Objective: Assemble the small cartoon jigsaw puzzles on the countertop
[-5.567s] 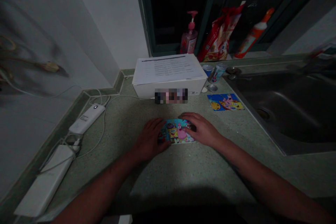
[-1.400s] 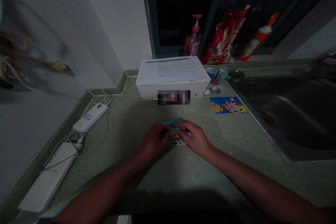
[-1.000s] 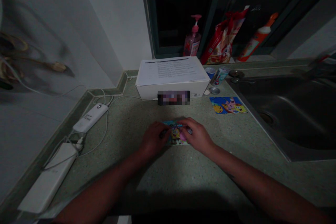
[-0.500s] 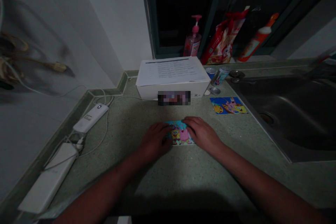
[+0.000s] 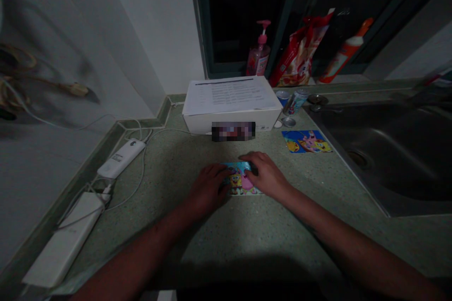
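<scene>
A small cartoon picture card (image 5: 236, 180), with a yellow figure and a pink figure on turquoise, lies flat on the green speckled counter (image 5: 243, 235). My left hand (image 5: 211, 184) rests over its left end, fingers stretched and thumb apart along the lower side. Over the upper right corner lies my right hand (image 5: 267, 174), fingers reaching past the top edge and thumb on the pink figure. Both ends of the card are partly hidden by the hands. A second cartoon card (image 5: 308, 141), mostly blue, lies farther right beside the sink.
A white box (image 5: 233, 99) with a printed sheet on top stands behind. Cans (image 5: 296, 102) sit to its right, near the metal sink (image 5: 388, 150). At left are a white power bank (image 5: 121, 157), a long white device (image 5: 65, 240) and loose cables. Bottles and a red bag line the windowsill.
My right hand has shifted slightly left and up over the card, its fingers now past the top edge. The left hand and the card look nearly unmoved.
</scene>
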Demonstrator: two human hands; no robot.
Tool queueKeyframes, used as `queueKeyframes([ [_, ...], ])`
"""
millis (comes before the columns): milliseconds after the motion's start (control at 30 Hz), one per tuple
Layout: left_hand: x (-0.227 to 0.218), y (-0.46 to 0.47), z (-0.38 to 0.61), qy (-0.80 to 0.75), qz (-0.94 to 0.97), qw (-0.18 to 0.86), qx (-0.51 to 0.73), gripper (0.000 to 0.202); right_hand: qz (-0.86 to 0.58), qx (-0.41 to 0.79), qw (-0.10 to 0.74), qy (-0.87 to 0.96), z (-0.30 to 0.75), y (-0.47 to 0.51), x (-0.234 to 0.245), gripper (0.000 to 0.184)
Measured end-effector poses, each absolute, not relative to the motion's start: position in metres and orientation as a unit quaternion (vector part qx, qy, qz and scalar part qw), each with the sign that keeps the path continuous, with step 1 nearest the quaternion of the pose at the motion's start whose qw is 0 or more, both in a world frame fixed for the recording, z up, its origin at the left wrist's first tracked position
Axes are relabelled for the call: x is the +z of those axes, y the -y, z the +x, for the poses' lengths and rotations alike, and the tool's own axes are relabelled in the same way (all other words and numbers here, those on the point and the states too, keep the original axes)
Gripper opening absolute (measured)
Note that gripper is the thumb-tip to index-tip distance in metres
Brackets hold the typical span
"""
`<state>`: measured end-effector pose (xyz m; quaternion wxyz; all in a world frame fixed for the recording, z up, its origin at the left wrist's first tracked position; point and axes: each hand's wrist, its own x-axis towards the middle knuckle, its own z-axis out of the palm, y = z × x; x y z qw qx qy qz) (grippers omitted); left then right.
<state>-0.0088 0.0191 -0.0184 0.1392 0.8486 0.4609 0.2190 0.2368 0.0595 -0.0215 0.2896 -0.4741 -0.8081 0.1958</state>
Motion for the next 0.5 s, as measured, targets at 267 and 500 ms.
queueKeyframes([
  [267, -0.019, -0.020, -0.010, -0.457, 0.850, 0.140, 0.221, 0.040, -0.419, 0.251, 0.366, 0.792, 0.232, -0.050, -0.022, 0.041],
  [500, -0.021, -0.019, -0.010, -0.461, 0.847, 0.140, 0.226, 0.040, -0.455, 0.192, 0.318, 0.809, 0.241, -0.047, -0.017, 0.044],
])
